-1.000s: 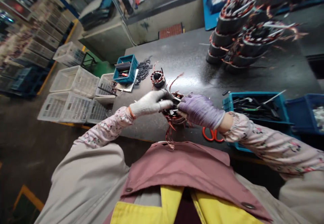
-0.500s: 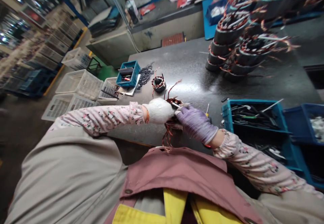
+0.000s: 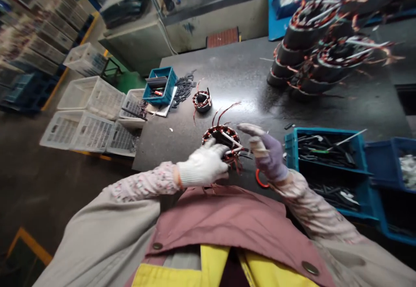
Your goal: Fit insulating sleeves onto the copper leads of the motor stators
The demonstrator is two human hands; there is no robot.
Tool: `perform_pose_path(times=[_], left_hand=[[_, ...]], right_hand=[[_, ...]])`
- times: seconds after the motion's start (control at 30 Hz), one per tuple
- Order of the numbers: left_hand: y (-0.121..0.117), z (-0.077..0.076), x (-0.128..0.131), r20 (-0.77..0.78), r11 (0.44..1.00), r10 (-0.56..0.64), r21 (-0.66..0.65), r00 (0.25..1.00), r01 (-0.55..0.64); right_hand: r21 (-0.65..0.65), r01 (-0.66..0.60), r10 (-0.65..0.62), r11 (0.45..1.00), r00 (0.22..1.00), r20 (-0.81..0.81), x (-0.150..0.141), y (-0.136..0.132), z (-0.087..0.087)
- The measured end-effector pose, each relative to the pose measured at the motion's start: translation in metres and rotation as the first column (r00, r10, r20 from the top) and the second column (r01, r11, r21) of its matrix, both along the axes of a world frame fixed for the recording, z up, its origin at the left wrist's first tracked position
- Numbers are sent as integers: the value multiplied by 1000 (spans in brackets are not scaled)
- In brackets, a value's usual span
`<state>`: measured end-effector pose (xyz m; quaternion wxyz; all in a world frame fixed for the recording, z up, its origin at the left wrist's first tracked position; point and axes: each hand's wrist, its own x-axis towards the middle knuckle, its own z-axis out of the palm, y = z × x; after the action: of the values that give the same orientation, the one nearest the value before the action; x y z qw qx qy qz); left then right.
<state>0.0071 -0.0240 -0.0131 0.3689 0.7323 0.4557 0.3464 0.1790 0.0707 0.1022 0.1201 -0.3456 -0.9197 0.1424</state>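
A motor stator (image 3: 222, 130), a dark ring with copper windings, red-brown lead wires and white sleeving, is on the table in front of me. My left hand (image 3: 204, 162), in a white knit glove, grips its near rim, with fingers reaching over the opening. Just right of the stator is my right hand (image 3: 269, 153) in a purple glove. Its fingers are stretched out and apart from the ring. Beneath the right wrist shows a red loop handle (image 3: 261, 178); the rest of that tool is hidden. A smaller stator (image 3: 202, 101) stands farther back on the table.
Stacked stators (image 3: 300, 40) rise at the back right. Blue bins (image 3: 328, 170) with black and white sleeves stand on the right. At the left are a small blue crate (image 3: 160, 85), scattered black pieces (image 3: 184, 88) and white plastic baskets (image 3: 94, 101) beyond the table edge.
My right hand has come off the stator, moved slightly right and opened. My left hand has shifted lower on the ring, exposing more of its top. The view has tilted slightly down.
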Motion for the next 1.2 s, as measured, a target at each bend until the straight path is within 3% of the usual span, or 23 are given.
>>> perform_pose_path(times=[0.1,0.2,0.23,0.27,0.33,0.37,0.43,0.5,0.53,0.57,0.6,0.67,0.77,0.87,0.93,1.07,1.2], left_hand=[[18,-4,35,-132,994,-106,14,986,109],[29,-6,41,-143,959,-233,129,962,251],[29,-8,35,-123,952,-247,155,961,264],[29,-12,26,-77,954,-238,169,968,248],[26,-25,1,117,967,-200,182,973,177],[26,-36,-12,259,979,-163,164,952,123],[31,-66,-35,584,1000,0,12,811,-9],[46,-103,-46,729,948,310,-288,611,-138],[57,-121,-46,721,901,423,-398,549,-171],[69,-139,-43,685,863,492,-464,538,-200],[82,-156,-37,638,850,509,-479,577,-221],[108,-183,-22,494,868,460,-425,737,-257],[142,-208,0,183,882,367,-380,912,-279],[164,-215,12,9,872,304,-404,952,-275],[169,-215,12,16,881,287,-398,958,-258],[150,-205,3,117,886,368,-347,923,-309],[99,-172,-3,283,891,444,-233,850,-388]], right_hand=[[-156,95,-39,983,943,331,-56,17,-31],[-216,139,43,966,742,669,-103,29,-46],[-251,159,53,955,739,672,-108,32,-41],[-279,188,23,942,792,611,-107,33,-32],[-255,263,-173,931,929,327,-88,33,-4],[-190,315,-285,930,944,167,-73,31,12],[-14,431,-431,902,902,17,-39,21,39],[145,471,-488,870,864,122,-13,5,52],[194,444,-480,875,849,220,-4,-4,51],[225,389,-445,893,835,324,0,-11,47],[249,312,-392,917,821,414,2,-16,41],[269,126,-265,955,771,579,-3,-21,24],[213,-70,-129,974,604,786,-18,-18,-1],[171,-108,-107,979,445,889,-28,-11,-21],[202,-87,-148,975,423,894,-28,-6,-33],[204,63,-204,977,562,802,-21,0,-49],[166,167,-235,972,731,641,-22,-3,-41]])
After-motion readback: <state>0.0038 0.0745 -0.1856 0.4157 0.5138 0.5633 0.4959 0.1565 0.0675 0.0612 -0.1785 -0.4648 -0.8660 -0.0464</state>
